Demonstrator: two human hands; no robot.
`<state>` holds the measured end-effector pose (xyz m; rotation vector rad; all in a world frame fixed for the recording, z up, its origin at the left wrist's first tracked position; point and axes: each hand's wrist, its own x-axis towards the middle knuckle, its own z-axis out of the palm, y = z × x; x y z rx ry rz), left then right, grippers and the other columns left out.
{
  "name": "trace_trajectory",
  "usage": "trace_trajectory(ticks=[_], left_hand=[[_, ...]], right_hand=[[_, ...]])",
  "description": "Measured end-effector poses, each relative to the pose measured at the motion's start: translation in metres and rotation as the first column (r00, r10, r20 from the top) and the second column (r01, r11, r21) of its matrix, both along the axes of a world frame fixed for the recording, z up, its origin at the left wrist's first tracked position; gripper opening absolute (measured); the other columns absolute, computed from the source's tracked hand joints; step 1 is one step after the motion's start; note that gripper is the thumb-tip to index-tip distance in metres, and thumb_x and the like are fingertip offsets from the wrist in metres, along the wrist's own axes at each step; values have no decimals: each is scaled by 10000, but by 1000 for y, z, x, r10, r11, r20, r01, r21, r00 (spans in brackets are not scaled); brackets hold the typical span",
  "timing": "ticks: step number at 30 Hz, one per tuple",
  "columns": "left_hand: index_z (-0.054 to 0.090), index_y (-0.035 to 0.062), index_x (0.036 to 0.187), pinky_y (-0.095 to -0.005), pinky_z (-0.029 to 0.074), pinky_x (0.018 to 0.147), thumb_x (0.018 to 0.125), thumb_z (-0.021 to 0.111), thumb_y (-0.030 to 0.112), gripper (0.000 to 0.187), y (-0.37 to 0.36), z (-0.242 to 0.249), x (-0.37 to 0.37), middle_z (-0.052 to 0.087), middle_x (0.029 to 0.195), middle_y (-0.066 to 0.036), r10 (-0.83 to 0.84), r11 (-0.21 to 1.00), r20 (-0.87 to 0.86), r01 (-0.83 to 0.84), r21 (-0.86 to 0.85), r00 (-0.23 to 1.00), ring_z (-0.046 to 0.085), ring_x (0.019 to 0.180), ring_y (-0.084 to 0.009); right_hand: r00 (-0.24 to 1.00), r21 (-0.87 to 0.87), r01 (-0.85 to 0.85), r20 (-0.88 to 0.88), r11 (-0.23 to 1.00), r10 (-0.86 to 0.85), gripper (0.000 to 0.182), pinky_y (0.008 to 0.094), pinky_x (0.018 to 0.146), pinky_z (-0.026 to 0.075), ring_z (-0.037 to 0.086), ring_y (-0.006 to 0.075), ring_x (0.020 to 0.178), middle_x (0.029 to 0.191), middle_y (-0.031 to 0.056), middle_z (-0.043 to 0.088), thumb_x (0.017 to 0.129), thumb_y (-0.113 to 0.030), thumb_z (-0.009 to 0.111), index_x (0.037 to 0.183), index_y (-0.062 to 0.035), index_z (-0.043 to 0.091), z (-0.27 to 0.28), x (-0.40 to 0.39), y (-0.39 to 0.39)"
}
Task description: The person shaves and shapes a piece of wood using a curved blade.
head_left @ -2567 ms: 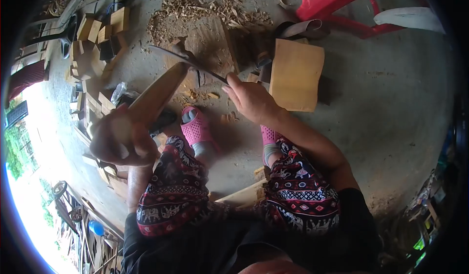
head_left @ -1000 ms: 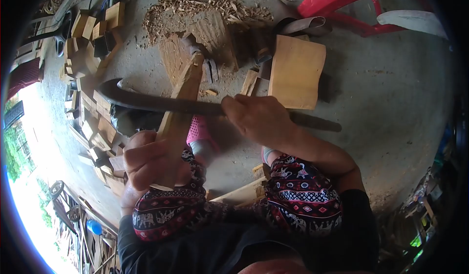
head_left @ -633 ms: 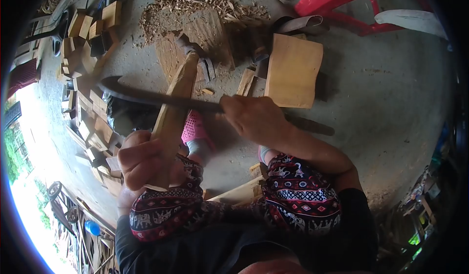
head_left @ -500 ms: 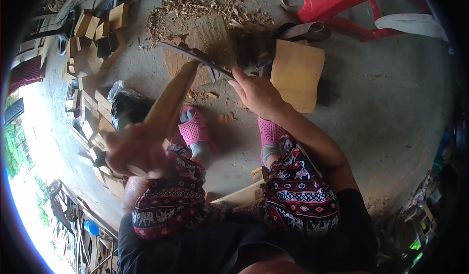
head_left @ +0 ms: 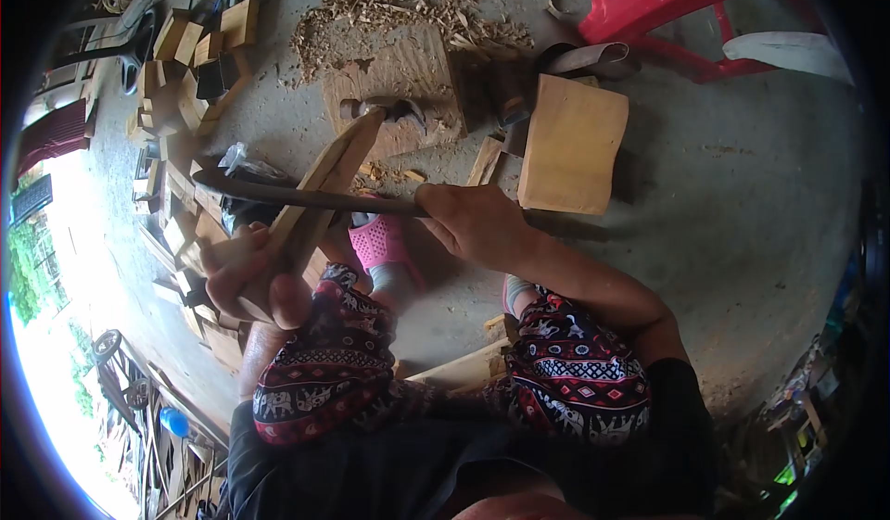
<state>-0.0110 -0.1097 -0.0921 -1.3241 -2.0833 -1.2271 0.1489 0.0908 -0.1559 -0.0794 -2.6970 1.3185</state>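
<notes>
My left hand [head_left: 255, 279] is wrapped round the lower end of a long piece of wood [head_left: 336, 163], which slants up to the right. Its narrow tip overlaps a claw hammer head [head_left: 394, 109] lying on a wooden block [head_left: 408, 66]. My right hand [head_left: 473, 223] grips one end of a long dark machete [head_left: 287, 196]. The blade runs leftward across the middle of the wood, just above my left fingers, with its rounded end past the wood's far side. The machete's handle is mostly hidden in my fist.
Wood shavings [head_left: 371, 10] spread behind the block. To its right stand a larger pale wood block [head_left: 573, 145] and a red plastic chair [head_left: 667, 10]. Stacked wood offcuts [head_left: 199, 66] line the left side. My feet in pink clogs [head_left: 378, 242] are below the wood.
My right hand has brought the machete down and toward me, from near the wood's tip to across its middle. The left hand keeps its hold on the wood.
</notes>
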Motion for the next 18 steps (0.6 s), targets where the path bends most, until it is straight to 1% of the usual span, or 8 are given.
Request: trace_trajectory(ticks=[2, 4, 6, 9, 11, 12, 14, 18], left_hand=[[444, 49, 924, -359, 504, 742, 848, 552, 401, 376, -3, 1, -3, 523, 847, -131, 11, 1000, 30, -10, -15, 999, 534, 748, -227], [444, 50, 932, -369, 498, 787, 840, 577, 388, 375, -3, -4, -3, 520, 877, -138, -110, 992, 104, 103, 71, 988, 540, 768, -223], [449, 48, 930, -373, 495, 794, 835, 590, 381, 374, 3, -5, 1, 520, 872, -137, -132, 987, 133, 117, 110, 982, 538, 775, -218], [461, 43, 935, -386, 495, 784, 808, 615, 347, 364, 3, -3, 0, 517, 875, -140, -200, 969, 170, 169, 183, 965, 529, 798, -218], [459, 47, 947, -381, 493, 772, 785, 618, 315, 351, 1, 2, -4, 513, 887, -145, -183, 983, 120, 177, 55, 976, 524, 803, -222], [459, 47, 947, -381, 493, 772, 785, 618, 315, 351, 0, 4, -5, 513, 887, -145, -175, 984, 112, 170, 57, 978, 524, 803, -222], [455, 45, 961, -384, 490, 762, 773, 609, 294, 347, -1, 7, -9, 510, 891, -146, -82, 996, 123, 85, -14, 989, 521, 799, -224], [466, 62, 969, -366, 494, 700, 775, 611, 293, 334, 5, 2, -10, 484, 910, -141, -187, 980, 141, 175, 93, 972, 504, 773, -211]], right_hand=[[1000, 1, -3, 13, 1000, 3, 209, 414, 503, 516, 651, 298, 653, 748, 87, 621, 909, -215, 504, 1080, -96, 492, 9, 1, 0], [999, 4, -10, 37, 1000, 10, 198, 413, 500, 513, 649, 296, 647, 744, 89, 620, 908, -216, 508, 1065, -95, 493, 20, 1, 3], [998, -4, -25, 53, 1000, 25, 177, 432, 502, 486, 625, 336, 631, 718, 107, 595, 865, -164, 588, 952, -80, 458, 30, 10, 4], [999, 71, -42, 23, 997, 40, 197, 413, 485, 502, 638, 304, 632, 719, 86, 593, 873, -180, 559, 1028, -89, 478, 14, 12, 13], [1000, 50, -20, -4, 999, 20, 200, 409, 484, 502, 639, 303, 634, 709, 83, 583, 862, -172, 568, 1020, -88, 478, 5, 4, 9], [999, 12, 8, -33, 1000, -8, 204, 404, 483, 503, 640, 301, 635, 700, 80, 574, 852, -164, 576, 1012, -87, 477, 4, 0, 6], [1000, 17, -5, -12, 1000, 5, 191, 402, 483, 502, 639, 297, 633, 698, 79, 573, 848, -160, 577, 993, -88, 475, 12, 0, 3], [999, 55, -41, 27, 998, 39, 151, 404, 486, 497, 637, 292, 623, 697, 81, 585, 849, -149, 568, 935, -81, 464, 37, 8, 2]])
